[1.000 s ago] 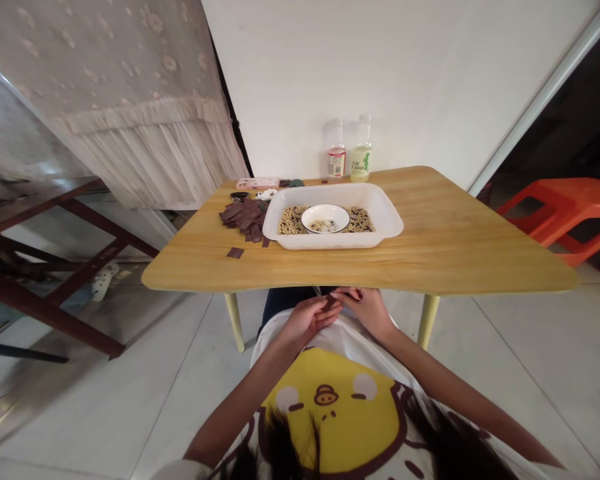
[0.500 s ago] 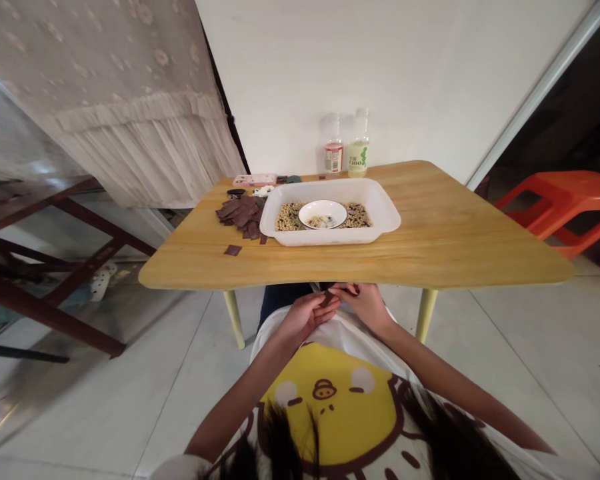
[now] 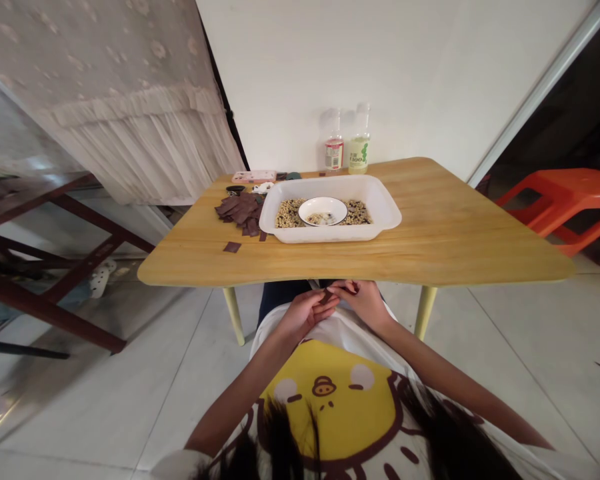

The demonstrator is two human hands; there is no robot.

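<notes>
My left hand [image 3: 310,312] and my right hand [image 3: 361,301] are close together over my lap, just below the table's front edge. Pinched in the left fingers is a small dark brown square piece [image 3: 326,296], like those on the table. The right fingertips touch its right side, and the fingers of that hand are curled closed. Whether the right hand holds anything else is too small to see. On the table, a heap of brown square pieces [image 3: 241,211] lies left of a white plastic tub [image 3: 330,235], with one loose square [image 3: 231,247] in front.
Beads or grains in cream and black [image 3: 357,212] fill the tub's bottom around a white dish [image 3: 323,201]. Two bottles [image 3: 335,150] stand at the wooden table's [image 3: 460,233] back. A pink case [image 3: 254,177] lies back left. An orange stool [image 3: 570,193] stands right.
The view has shifted very slightly. Both hands stay together around the brown piece, with hardly any visible movement.
</notes>
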